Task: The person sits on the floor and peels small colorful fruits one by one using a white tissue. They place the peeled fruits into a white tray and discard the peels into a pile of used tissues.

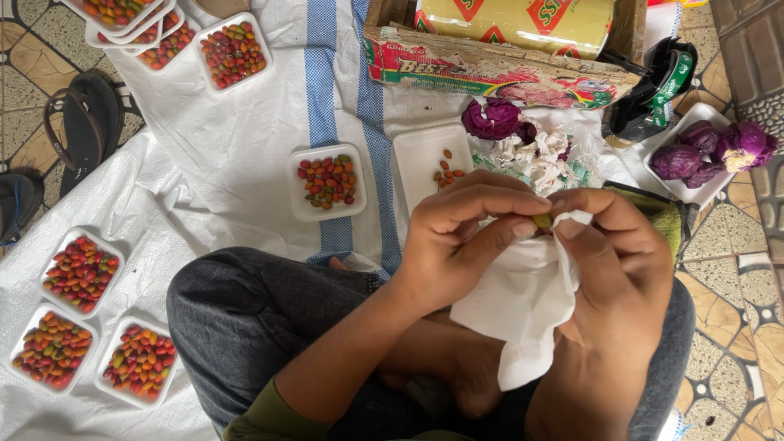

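White cloth (523,306) hangs bunched between both hands, and a small yellow-green chili (542,220) sits pinched at its upper edge. The left hand (461,245) has its fingers (490,200) curled closed, thumb and forefinger meeting on the chili from the left. The right hand (612,261) mirrors it, fingers folded down and the thumb pressing the cloth against the same little pod. Both hands are raised above the person's crossed legs in dark grey trousers (237,327).

Just beyond the knuckles lies a white foam tray (420,163) with only a few orange-brown pieces in one corner. Left of it stands a square tray of mixed chilies (327,181), red, green and orange. Behind them, crumpled paper scraps (535,155) lie with a purple cabbage piece (492,118), and further right another tray of purple cabbage (706,155) sits beside a black tape dispenser (653,90). A worn cardboard box (490,69) holds a roll of yellow film (523,20).

Well apart at lower left are three filled trays (82,327), with more trays stacked at the top left (233,53). All rest on a white woven sheet (237,147) with blue stripes, spread over a patterned tile floor (735,310), where dark sandals (86,122) lie at the left.
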